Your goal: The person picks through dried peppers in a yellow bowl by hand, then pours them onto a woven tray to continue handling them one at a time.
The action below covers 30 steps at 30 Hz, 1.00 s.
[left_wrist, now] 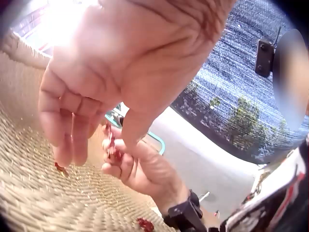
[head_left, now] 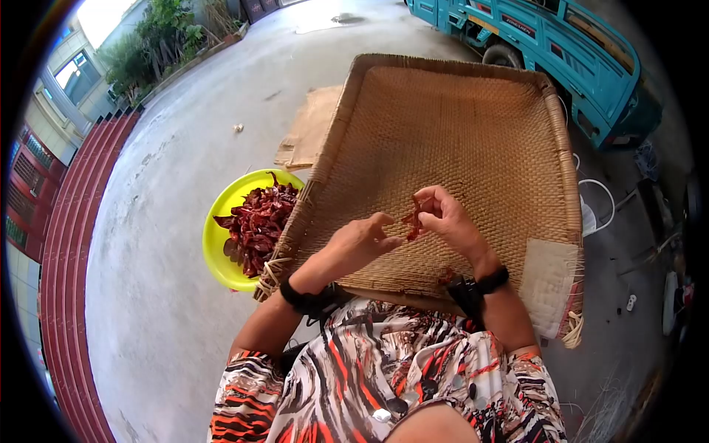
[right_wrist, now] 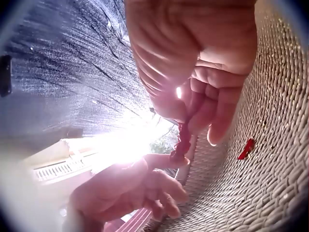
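Over the near part of a large woven wicker tray (head_left: pixel 450 125), my right hand (head_left: pixel 456 227) pinches a wrinkled dried red chili (head_left: pixel 414 220) between thumb and fingers. The left hand (head_left: pixel 354 244) is just left of it, thumb and index finger apart, the other fingers loosely bent. In the right wrist view, the lower end of the chili (right_wrist: pixel 181 144) comes right to a left fingertip. Small red chili pieces (right_wrist: pixel 246 149) lie on the weave, and another red bit (left_wrist: pixel 145 224) shows near the right wrist in the left wrist view.
A bright yellow basin (head_left: pixel 215 247) heaped with dried chilies (head_left: pixel 262 221) stands left of the tray. Flat cardboard (head_left: pixel 314 125) lies behind it. A teal cargo vehicle (head_left: pixel 591 81) is parked at the far right, and red steps (head_left: pixel 70 295) run along the left.
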### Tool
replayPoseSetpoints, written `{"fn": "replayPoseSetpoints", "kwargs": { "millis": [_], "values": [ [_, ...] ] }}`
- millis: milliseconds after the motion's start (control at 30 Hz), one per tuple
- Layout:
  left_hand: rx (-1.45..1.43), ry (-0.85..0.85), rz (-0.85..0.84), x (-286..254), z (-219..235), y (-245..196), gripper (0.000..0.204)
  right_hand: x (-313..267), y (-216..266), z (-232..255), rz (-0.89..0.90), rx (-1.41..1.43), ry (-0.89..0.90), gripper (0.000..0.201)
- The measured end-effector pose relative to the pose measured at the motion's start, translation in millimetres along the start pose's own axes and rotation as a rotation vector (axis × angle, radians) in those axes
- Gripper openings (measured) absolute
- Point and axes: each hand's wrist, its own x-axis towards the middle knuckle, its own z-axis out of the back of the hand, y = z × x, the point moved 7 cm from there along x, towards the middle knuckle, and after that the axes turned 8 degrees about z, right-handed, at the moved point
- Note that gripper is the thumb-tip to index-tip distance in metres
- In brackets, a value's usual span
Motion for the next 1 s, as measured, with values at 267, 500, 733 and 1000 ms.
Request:
{"fn": "replayPoseSetpoints", "kwargs": {
  "millis": [267, 500, 733, 1000],
  "values": [
    [-0.425, 0.226, 0.053, 7.7, -24.8, -3.5, 0.033, 0.1, 3.6, 1.8, 0.054, 0.164, -0.014, 0.03],
    [-0.585, 0.265, -0.004, -2.9, -24.0, -6.5, 0.023, -2.0, 5.4, -6.1, -0.011, 0.172, 0.037, 0.027],
    [-0.003, -0.236, 0.137, -20.2, 56.2, 43.3, 0.013, -3.0, 8.9, 12.1, -0.045, -0.049, 0.068, 0.024],
    [0.323, -0.531, 0.315, -53.7, 111.4, 48.6, 0.036, -1.3, 10.1, 34.4, -0.029, -0.031, -0.082, 0.014]
  ]
}}
